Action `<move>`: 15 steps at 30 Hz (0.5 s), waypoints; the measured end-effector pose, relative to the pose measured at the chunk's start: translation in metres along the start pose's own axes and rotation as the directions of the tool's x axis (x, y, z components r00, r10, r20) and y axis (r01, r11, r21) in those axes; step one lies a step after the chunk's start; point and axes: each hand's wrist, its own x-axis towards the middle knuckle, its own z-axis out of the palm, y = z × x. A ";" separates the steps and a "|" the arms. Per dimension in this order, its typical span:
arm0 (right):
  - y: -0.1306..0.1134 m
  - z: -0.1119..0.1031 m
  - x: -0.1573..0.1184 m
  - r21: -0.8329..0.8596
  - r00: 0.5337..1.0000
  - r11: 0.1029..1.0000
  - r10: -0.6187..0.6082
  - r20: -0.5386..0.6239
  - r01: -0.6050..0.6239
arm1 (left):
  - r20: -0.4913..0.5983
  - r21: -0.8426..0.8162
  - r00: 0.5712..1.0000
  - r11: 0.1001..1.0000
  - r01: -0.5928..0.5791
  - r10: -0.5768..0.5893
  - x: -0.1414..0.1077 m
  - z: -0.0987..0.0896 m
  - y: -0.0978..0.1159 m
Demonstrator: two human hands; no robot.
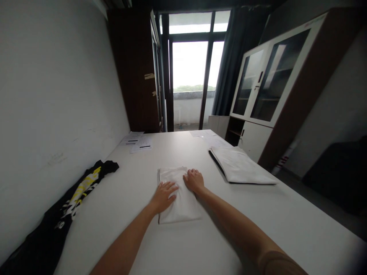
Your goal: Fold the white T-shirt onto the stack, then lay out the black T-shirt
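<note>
While the folded white cloth (183, 204) is pressed flat on the white table (177, 248), its left part is covered by the left hand (163, 196), fingers loosely spread, nothing pinched; its upper right edge is touched by the right hand (194, 180), fingers bent and held close together, any pinch not discernible; a larger folded white fabric (243, 166) is laid to the right; black clothing (65, 214) with yellow print is placed along the wall (54, 99); papers (140, 142) are seen at the far left.

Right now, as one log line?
left hand: palm down on folded white cloth | right hand: at its right edge | black cloth: at left
</note>
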 end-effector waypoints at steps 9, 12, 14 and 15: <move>-0.012 -0.010 -0.007 0.155 0.977 0.988 -0.039 0.208 0.007 | -0.081 0.034 0.992 0.994 0.105 -0.102 0.002 0.008 0.000; -0.014 -0.011 -0.007 0.288 0.972 0.958 -0.072 0.222 0.005 | -0.164 0.082 0.959 0.966 0.246 -0.230 0.004 0.012 -0.004; -0.015 -0.010 -0.007 0.392 0.966 0.920 -0.124 0.227 0.026 | -0.204 0.110 0.928 0.935 0.337 -0.311 0.005 0.014 -0.007; -0.016 -0.010 -0.006 0.449 0.962 0.893 -0.146 0.229 0.029 | -0.213 0.120 0.918 0.923 0.365 -0.335 0.005 0.014 -0.008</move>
